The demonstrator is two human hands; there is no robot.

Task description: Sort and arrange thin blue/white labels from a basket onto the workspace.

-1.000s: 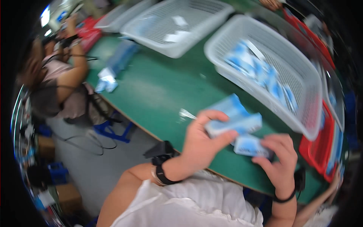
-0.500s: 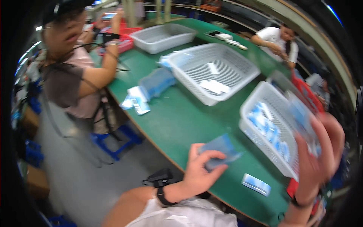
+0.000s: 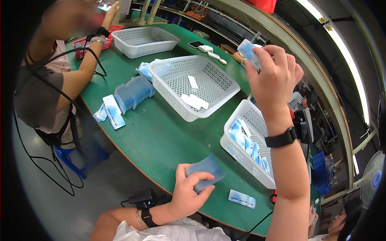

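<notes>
My left hand is closed round a stack of thin blue-grey cards, low over the table's near edge. Raised high at the right, my right hand pinches a blue-and-white printed card between thumb and fingers. Below it stands a white perforated basket with several blue-and-white cards inside. Two or so overlapping cards lie on the green table, right of my left hand.
A middle basket contains a few white cards. Left of it lie a long row of stacked cards and loose cards. Another basket stands farther back. A person with black cables is at the left; another is at lower right.
My right hand has risen from beside the right basket, and the card in it now shows sharply. The view has tilted upward and right. My left hand still grips its stack.
</notes>
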